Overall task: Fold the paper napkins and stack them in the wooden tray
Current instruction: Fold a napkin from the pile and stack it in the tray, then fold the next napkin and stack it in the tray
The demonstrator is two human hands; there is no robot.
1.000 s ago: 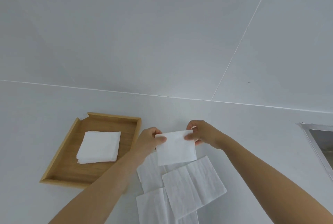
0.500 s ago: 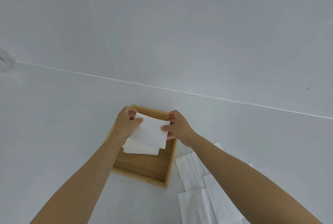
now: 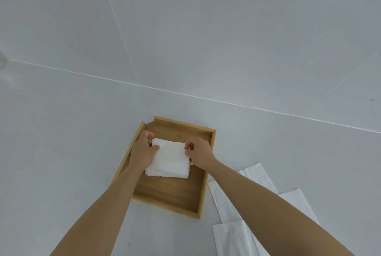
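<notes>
A wooden tray [image 3: 181, 198] lies on the white surface in front of me. Inside it sits a stack of folded white napkins [image 3: 169, 171], and the top folded napkin [image 3: 170, 155] rests on that stack. My left hand [image 3: 142, 150] pinches the napkin's left edge and my right hand [image 3: 199, 152] pinches its right edge, both over the tray. Unfolded white napkins [image 3: 233, 237] lie flat to the right of the tray, partly hidden under my right forearm.
The white surface [image 3: 61, 142] runs back to a white tiled wall [image 3: 206, 29]. The tray's far left corner has a gap in its rim [image 3: 149, 120].
Both hands carried the folded napkin left from above the loose napkins to the tray and lowered it onto the stack there. The view swung left with them.
</notes>
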